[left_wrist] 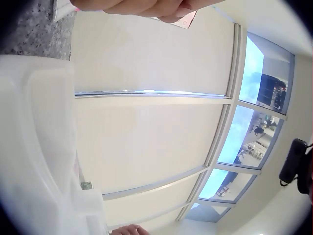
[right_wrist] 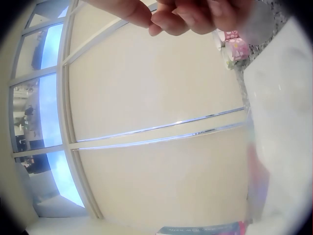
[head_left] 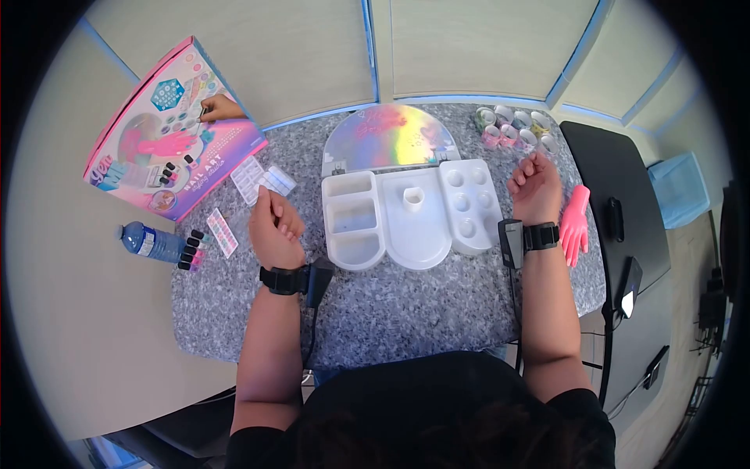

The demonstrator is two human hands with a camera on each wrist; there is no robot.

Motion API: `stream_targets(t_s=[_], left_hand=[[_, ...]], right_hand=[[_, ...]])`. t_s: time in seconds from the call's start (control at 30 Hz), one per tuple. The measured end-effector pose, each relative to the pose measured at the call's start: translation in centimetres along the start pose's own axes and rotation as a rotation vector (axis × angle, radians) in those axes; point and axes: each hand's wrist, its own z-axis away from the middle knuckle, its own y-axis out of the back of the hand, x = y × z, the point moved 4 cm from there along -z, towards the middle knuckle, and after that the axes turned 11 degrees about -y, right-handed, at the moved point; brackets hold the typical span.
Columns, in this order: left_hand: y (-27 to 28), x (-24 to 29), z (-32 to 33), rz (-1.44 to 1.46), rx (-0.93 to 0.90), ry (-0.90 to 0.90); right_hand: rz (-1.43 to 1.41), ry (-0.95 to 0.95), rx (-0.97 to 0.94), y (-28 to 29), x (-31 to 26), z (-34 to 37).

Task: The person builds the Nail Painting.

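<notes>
My left hand (head_left: 277,227) hovers left of the white three-compartment tray (head_left: 353,242), its fingers loosely curled with nothing seen in them. Its fingertips overlap the near edge of the clear sheets of nail tips (head_left: 248,177) in the head view. On the other side, my right hand (head_left: 537,187) is palm up, fingers loosely bent and holding nothing, as the right wrist view also shows. It is between the round-welled tray section (head_left: 471,205) and a pink plastic model hand (head_left: 575,225). Several small patterned rolls (head_left: 516,129) sit beyond its fingertips.
A rainbow holographic backboard (head_left: 394,137) stands behind the tray's middle part with its small white post (head_left: 413,199). At the left are a nail art box (head_left: 172,133), a water bottle (head_left: 148,240), several polish bottles (head_left: 191,250) and a sticker sheet (head_left: 223,233). A black table (head_left: 617,195) adjoins at right.
</notes>
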Motion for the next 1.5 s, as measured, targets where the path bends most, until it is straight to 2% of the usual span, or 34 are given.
stream_targets(t_s=[0.33, 0.63, 1.0, 1.5], left_hand=[[-0.2, 0.0, 0.1, -0.043, 0.027, 0.027], [-0.5, 0.2, 0.2, -0.071, 0.032, 0.029], [-0.3, 0.3, 0.1, -0.094, 0.021, -0.007], [-0.3, 0.5, 0.4, -0.199, 0.096, -0.08]], right_hand=[[0.077, -0.03, 0.06, -0.7, 1.2, 0.5], [0.088, -0.041, 0.037, -0.7, 1.6, 0.5], [0.107, 0.049, 0.064, 0.6, -0.8, -0.2], [0.128, 0.014, 0.076, -0.7, 0.7, 0.5]])
